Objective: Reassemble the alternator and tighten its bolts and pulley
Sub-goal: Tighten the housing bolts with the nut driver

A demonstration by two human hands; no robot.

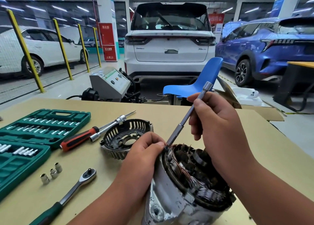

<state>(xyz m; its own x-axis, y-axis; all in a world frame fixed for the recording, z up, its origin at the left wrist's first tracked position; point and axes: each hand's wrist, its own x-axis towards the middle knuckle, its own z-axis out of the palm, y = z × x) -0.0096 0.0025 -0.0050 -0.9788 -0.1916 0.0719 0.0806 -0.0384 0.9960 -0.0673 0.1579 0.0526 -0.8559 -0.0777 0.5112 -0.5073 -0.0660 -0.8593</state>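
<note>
1. The fingers [158, 144] of our left hand [144, 150] are curled narrow, pinching at a small dark part on the rim of the alternator [183, 190]. It looks like a bolt head, but it is too small to say for sure.
2. The fingers [198, 104] of our right hand [217, 127] are wrapped round a long bar [176, 131]. The bar slants down so that its tip meets that same spot on the rim, right at the left fingertips.
3. The alternator stands on the worktop [110, 182] directly below both sets of fingers, open end up. Copper windings [174, 164] and the rotor [188, 165] sit inside the housing, so we judge the core to be back in place.
4. We take the step in hand to be starting or seating a fastener at the rim, which puts us early to midway through the job.
5. The cover [124, 139] lies just left of the left fingers, apart from the alternator. Closing the body is therefore still to do.
6. The ratchet [71, 191] and three loose sockets [51, 172] lie well to the left of the fingers and nearer to us, with no hand on them. We judge that the final tightening of the bolts has not begun.
7. We cannot see the pulley from here, so we cannot say whether it is fitted or tight.
</note>
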